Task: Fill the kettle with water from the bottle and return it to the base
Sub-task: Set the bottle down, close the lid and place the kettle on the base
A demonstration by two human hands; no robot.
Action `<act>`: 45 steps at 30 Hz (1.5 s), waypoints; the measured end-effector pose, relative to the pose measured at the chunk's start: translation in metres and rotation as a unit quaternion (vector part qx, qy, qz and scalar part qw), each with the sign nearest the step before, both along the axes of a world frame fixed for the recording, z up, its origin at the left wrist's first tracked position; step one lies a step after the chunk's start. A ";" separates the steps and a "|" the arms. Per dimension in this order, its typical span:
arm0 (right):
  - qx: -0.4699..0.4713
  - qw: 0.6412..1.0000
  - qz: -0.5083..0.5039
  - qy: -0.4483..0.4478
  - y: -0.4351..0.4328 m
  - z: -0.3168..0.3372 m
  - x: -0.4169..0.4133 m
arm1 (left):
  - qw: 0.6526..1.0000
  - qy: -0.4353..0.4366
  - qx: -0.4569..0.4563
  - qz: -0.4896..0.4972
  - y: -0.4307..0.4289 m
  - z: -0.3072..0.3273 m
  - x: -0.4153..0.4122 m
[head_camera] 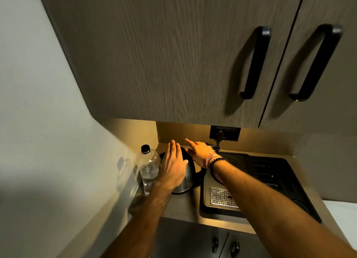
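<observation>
A steel kettle [186, 177] with a black lid stands on the counter under the wall cupboard. My left hand [172, 166] hovers flat over its left side, fingers apart, holding nothing. My right hand [199, 150] reaches over the kettle's top from the right, fingers spread and pointing toward the back wall. A clear plastic bottle [149, 168] with a black cap stands upright just left of the kettle, a little water in it. The kettle's base is hidden beneath it.
A black tray [274, 172] with a perforated metal drip grid [220, 197] sits right of the kettle. A black wall socket [225, 133] with a plug and cord is behind. Wooden cupboard doors with black handles [255, 62] hang low overhead. A wall closes the left side.
</observation>
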State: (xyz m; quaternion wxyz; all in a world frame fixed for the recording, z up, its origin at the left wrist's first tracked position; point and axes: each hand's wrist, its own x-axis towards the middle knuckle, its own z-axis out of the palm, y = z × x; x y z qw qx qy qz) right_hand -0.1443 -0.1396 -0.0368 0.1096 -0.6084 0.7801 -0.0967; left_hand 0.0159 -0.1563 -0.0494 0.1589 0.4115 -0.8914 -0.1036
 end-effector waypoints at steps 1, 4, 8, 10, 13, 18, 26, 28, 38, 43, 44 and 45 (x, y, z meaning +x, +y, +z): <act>0.007 1.000 0.005 0.019 0.003 0.000 -0.005 | 0.999 -0.039 0.026 0.007 -0.005 -0.007 -0.003; 0.033 0.996 0.031 0.071 0.009 -0.003 -0.018 | 0.992 -0.109 0.054 0.019 -0.020 -0.024 -0.006; 0.072 0.992 0.044 0.091 0.013 -0.012 -0.022 | 0.991 -0.115 0.061 0.017 -0.028 -0.029 -0.008; 0.079 0.992 0.051 0.089 0.014 -0.016 -0.021 | 0.991 -0.121 0.055 0.014 -0.029 -0.030 -0.007; 0.072 0.991 0.067 0.091 0.013 -0.020 -0.018 | 0.990 -0.133 0.049 0.010 -0.032 -0.033 -0.006; 0.050 0.997 0.052 0.041 0.010 -0.023 -0.011 | 0.988 -0.150 0.048 0.010 -0.038 -0.035 -0.008; -0.004 0.995 -0.012 -0.095 0.009 -0.022 -0.013 | 0.991 -0.051 0.107 0.057 -0.037 -0.041 -0.016; -0.013 0.994 -0.013 -0.108 0.009 -0.023 -0.012 | 0.990 -0.042 0.116 0.067 -0.036 -0.041 -0.017; -0.065 0.987 -0.044 -0.144 0.009 -0.022 -0.010 | 0.981 0.058 0.093 0.161 -0.029 -0.026 -0.027; -0.105 0.984 -0.050 -0.135 0.021 -0.003 -0.022 | 0.963 0.180 0.080 0.186 -0.020 -0.007 -0.033; -0.112 0.983 -0.056 -0.132 0.025 0.001 -0.027 | 0.955 0.205 0.086 0.194 -0.018 -0.003 -0.036; -0.120 0.983 -0.061 -0.128 0.028 0.005 -0.031 | 0.946 0.233 0.102 0.201 -0.018 -0.001 -0.038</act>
